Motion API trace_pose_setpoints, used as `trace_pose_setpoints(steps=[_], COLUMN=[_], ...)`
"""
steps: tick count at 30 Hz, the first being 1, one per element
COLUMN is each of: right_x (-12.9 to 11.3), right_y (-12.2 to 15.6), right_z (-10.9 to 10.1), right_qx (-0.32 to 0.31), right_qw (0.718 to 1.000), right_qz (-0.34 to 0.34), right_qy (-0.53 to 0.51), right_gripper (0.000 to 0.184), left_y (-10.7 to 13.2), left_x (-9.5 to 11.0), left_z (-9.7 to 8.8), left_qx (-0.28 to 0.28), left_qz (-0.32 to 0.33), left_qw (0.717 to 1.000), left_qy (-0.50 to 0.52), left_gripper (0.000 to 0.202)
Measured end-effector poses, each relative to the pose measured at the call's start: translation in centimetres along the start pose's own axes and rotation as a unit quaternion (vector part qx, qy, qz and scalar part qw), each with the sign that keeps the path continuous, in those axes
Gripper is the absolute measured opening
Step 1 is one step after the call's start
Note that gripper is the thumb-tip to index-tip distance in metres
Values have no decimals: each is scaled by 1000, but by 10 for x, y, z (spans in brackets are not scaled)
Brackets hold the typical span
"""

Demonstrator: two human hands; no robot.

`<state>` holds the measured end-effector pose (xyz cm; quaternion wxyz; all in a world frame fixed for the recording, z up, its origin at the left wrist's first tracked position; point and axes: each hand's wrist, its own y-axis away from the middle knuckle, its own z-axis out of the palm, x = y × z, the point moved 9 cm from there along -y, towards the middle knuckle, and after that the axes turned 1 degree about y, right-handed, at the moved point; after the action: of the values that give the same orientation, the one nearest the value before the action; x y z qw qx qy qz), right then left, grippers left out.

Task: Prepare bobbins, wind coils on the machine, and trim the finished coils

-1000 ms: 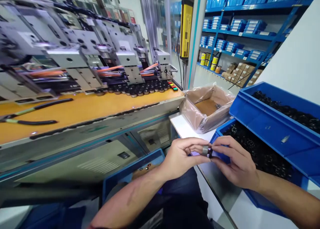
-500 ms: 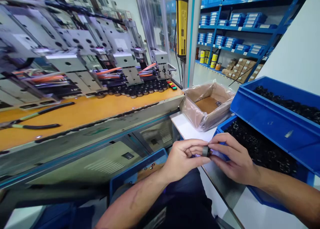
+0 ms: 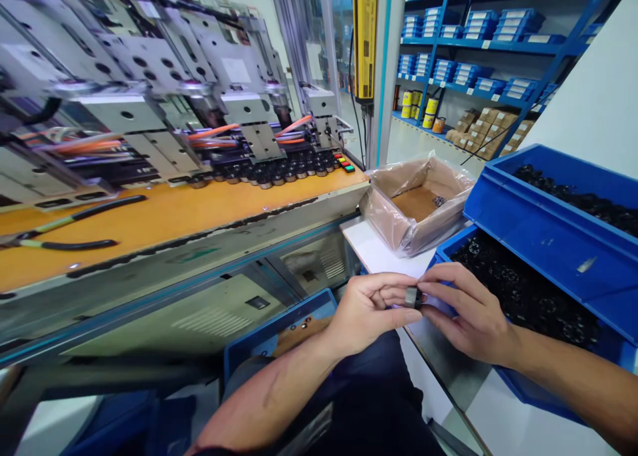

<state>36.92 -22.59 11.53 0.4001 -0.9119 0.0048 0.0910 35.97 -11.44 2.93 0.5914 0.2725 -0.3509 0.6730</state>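
Both hands meet low in the middle of the view, over my lap. My left hand (image 3: pixel 366 310) pinches a small grey metal ring (image 3: pixel 410 297) between thumb and forefinger. My right hand (image 3: pixel 466 313) pinches the same small part from the other side, where a dark piece sits against the ring. Just right of the hands is a blue bin (image 3: pixel 528 393) filled with small black round parts (image 3: pixel 523 293). A second blue bin (image 3: pixel 538 207) stacked above it also holds black parts.
An orange-topped machine bench (image 3: pixel 164 220) runs along the left, with a row of black parts (image 3: pixel 279 171) under its heads and pliers (image 3: pixel 60 233) lying on it. A plastic-lined cardboard box (image 3: pixel 393 220) stands on a white surface. Another blue bin (image 3: pixel 279 330) sits below; blue shelving (image 3: pixel 473 44) lines the back.
The hands have stayed together on the ring, with only slight finger shifts. The view has tilted a little, so the hands sit slightly higher.
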Motion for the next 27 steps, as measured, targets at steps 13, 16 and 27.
trace_pose_setpoints(steps=[13,16,27], right_x=[-1,0,0], right_y=[-1,0,0], right_z=[2,2,3], right_qx=[-5,-7,-9], right_qw=[1000,1000,1000], right_qz=[-3,-1,-2], right_qy=[8,8,-3], right_gripper=[31,30,30], left_y=[1,1,2], left_x=[0,0,0], left_z=[0,0,0], left_qx=[-8,-10,-16], left_qz=[8,7,12], left_qw=[1000,1000,999], left_qy=[11,18,30], left_gripper=[40,41,42])
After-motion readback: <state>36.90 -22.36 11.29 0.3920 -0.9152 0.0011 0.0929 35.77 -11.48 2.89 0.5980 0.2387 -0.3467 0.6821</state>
